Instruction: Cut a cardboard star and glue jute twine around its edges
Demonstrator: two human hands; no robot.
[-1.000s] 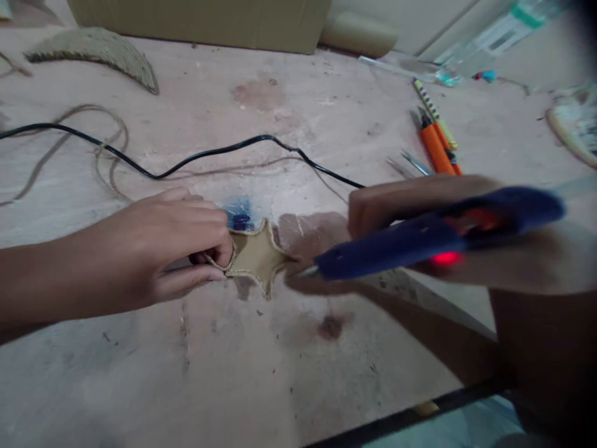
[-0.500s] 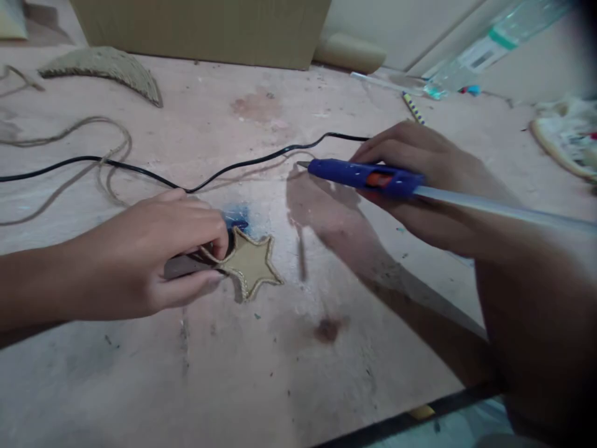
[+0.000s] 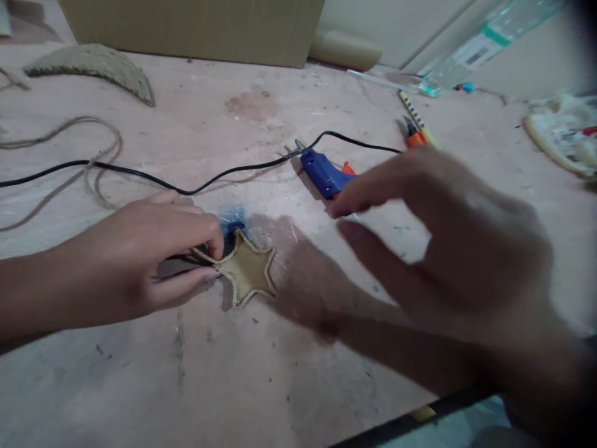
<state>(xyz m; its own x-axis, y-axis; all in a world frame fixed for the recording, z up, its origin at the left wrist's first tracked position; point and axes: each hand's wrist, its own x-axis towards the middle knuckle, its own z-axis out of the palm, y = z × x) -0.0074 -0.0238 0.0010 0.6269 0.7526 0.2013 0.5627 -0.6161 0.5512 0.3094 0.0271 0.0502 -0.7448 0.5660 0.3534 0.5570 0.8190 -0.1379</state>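
My left hand [image 3: 153, 261] pinches the left point of a small cardboard star [image 3: 254, 269], whose edge is lined with twine. The star is just above or on the table; I cannot tell which. My right hand [image 3: 448, 249] is in the air to the right, thumb and forefinger apart, holding nothing. Behind its fingertips a blue glue gun [image 3: 323, 173] with an orange trigger lies on the table, its stand and nozzle beside the black cord [image 3: 252, 167]. Loose twine [image 3: 105, 124] curls on the table behind my left hand.
A twine-covered crescent [image 3: 93, 65] lies at the back left before a cardboard box [image 3: 191, 28]. A cardboard tube [image 3: 345, 51], a plastic bottle [image 3: 485, 50] and orange-handled scissors or cutters [image 3: 415, 138] are at the back right. The table's dark front edge [image 3: 396, 429] runs below.
My right hand has let go of the glue gun, which now lies on the table, and has moved nearer and lower. The star has turned slightly in my left hand.
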